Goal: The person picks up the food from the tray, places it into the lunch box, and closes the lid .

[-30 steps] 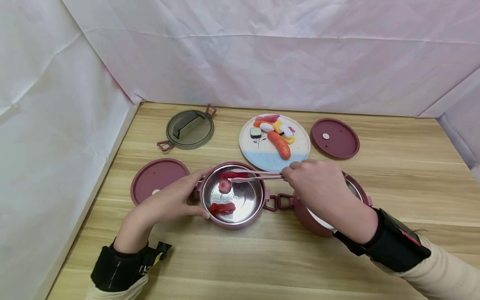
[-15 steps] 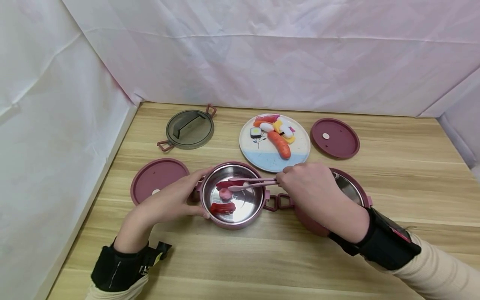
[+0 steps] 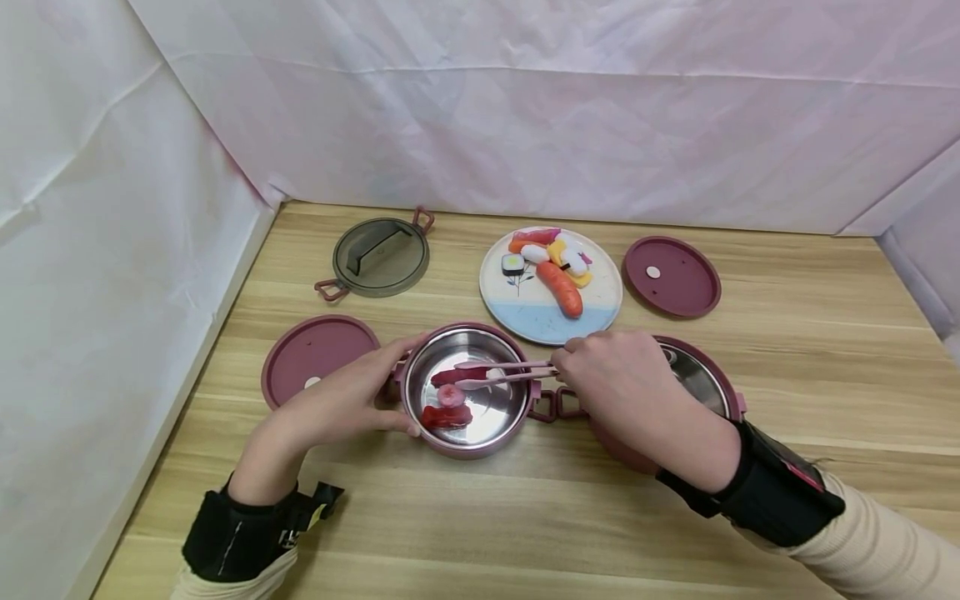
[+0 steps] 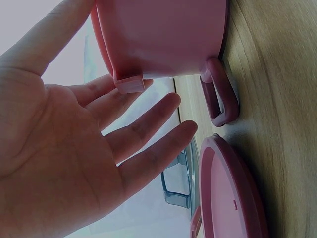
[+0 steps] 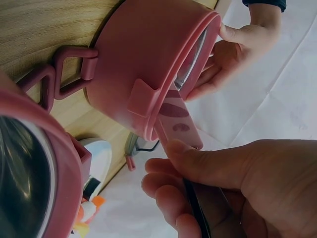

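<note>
My left hand (image 3: 345,387) touches the rim of a dark pink pot (image 3: 468,452) with a steel inside, thumb near and fingers far; the left wrist view has the fingers spread and fairly straight. Pink tongs (image 3: 513,365) are gripped in my right hand (image 3: 630,396) and reach over the rim. Their tips lie around or just over a dark red food piece (image 3: 456,377) inside; whether they pinch it I cannot tell. A round pink slice (image 3: 450,396) and another red piece (image 3: 447,417) lie in the pot. In the right wrist view the thumb presses the tongs (image 5: 179,124).
A second pot (image 3: 708,375) stands under my right forearm, handle against handle. Behind are a plate (image 3: 517,317) with a sausage (image 3: 559,289) and sushi pieces, a handled lid (image 3: 386,271), and dark pink round lids, one right (image 3: 675,287) and one left (image 3: 315,354).
The tongs have come toward the front of the pot, and the dark red piece and pink slice shifted nearer with them. My right hand moved slightly left. The left hand has stayed put.
</note>
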A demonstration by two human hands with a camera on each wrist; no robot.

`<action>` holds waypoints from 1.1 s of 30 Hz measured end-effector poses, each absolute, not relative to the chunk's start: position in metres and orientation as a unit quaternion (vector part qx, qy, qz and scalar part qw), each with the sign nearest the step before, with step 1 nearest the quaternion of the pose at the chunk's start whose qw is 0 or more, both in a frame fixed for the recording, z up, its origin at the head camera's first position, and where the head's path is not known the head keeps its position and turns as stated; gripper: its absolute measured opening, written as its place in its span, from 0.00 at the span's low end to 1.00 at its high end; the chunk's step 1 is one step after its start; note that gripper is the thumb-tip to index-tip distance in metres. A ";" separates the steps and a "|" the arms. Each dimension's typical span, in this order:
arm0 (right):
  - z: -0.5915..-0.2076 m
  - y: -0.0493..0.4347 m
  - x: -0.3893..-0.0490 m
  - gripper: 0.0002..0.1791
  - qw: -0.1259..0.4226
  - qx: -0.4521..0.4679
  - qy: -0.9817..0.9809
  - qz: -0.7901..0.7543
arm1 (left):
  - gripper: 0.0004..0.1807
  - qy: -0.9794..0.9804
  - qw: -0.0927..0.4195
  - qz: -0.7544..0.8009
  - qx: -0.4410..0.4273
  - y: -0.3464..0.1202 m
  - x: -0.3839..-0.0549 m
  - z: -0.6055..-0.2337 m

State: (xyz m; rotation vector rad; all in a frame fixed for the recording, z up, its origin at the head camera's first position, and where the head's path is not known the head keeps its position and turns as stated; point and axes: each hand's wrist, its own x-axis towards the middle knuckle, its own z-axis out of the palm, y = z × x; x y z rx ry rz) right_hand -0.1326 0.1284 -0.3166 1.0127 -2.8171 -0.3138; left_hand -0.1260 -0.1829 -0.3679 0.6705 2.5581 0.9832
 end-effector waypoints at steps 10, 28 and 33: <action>-0.317 0.130 -0.134 0.05 0.056 0.343 -0.932 -0.102 | 0.56 0.895 0.162 0.345 0.232 -0.183 -0.126 -0.368; -0.316 0.138 -0.134 0.07 0.072 0.335 -0.935 -0.091 | 0.56 0.892 0.157 0.350 0.241 -0.182 -0.126 -0.368; -0.314 0.142 -0.135 0.08 0.083 0.331 -0.936 -0.081 | 0.56 0.891 0.157 0.352 0.241 -0.182 -0.126 -0.367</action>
